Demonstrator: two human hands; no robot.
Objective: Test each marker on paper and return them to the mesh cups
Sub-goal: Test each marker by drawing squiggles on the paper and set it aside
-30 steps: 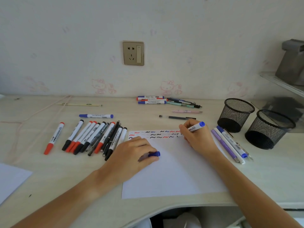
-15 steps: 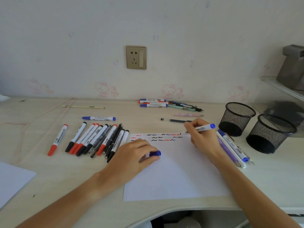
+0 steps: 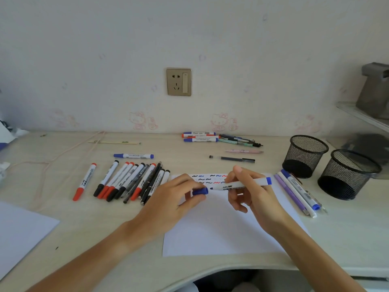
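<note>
The right hand (image 3: 255,194) holds a blue-ended marker (image 3: 242,184) level above the paper (image 3: 223,232), its grip clamped on the white barrel with the bare tip pointing toward the left hand (image 3: 179,197). The left hand's grip is pinched on the blue cap (image 3: 200,191), whose open end faces the tip; the two are near but apart, so this looks like recapping after a test stroke.

Just beyond both grips, rows of small red, blue and black squiggles (image 3: 208,179) run along the paper's far edge. Left of the left grip lies a row of capped markers (image 3: 130,182) on the desk (image 3: 63,218), with one red-capped one apart from it. Right of the right grip lie a few pens (image 3: 296,192), and past them stand two mesh cups (image 3: 305,155), both apparently empty.

The main risk here is misalignment: if cap and tip meet off-axis, the wet tip may smear the fingers or drop a stray mark on the clean sheet. A cap pushed on only partway could let the marker dry out or come loose when dropped into a cup. The reach to the cups also crosses the loose pens, and a careless sweep could roll them toward the desk edge.
</note>
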